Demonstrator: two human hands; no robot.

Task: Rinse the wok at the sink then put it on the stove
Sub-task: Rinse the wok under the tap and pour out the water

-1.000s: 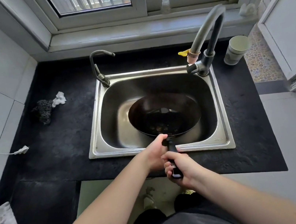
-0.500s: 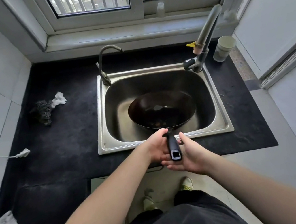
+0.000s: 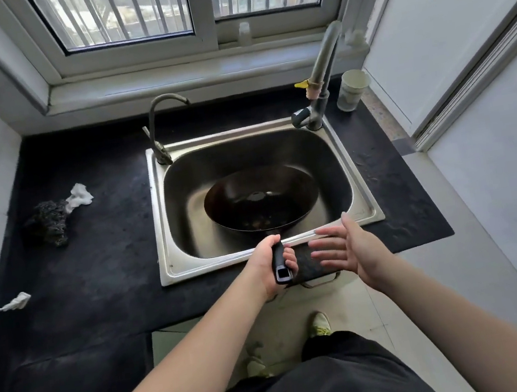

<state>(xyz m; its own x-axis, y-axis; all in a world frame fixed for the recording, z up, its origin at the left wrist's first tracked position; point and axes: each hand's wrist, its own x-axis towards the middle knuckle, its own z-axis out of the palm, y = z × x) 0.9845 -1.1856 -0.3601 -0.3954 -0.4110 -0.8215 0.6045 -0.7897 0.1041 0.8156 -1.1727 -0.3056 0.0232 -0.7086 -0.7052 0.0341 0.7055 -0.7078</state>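
Observation:
A dark round wok [image 3: 261, 200] lies in the steel sink [image 3: 165, 243], with some bits of residue near its front. Its black handle [image 3: 279, 261] sticks out over the sink's front rim. My left hand [image 3: 269, 263] is shut around that handle. My right hand [image 3: 347, 249] hovers just right of the handle with the fingers spread and the palm turned left, holding nothing. The tall grey tap [image 3: 322, 62] rises at the sink's back right corner, and no water is seen running. No stove is in view.
A smaller curved tap [image 3: 159, 126] stands at the sink's back left. A pale cup [image 3: 352, 89] sits right of the tall tap. A dark scrubber [image 3: 48, 222] with a white rag [image 3: 79, 194] lies on the black counter [image 3: 91, 254] at left. A plug [image 3: 16, 302] hangs at far left.
My right hand has let go of the wok handle and moved off to the right, opening. My left hand has shifted down the handle and now grips it alone.

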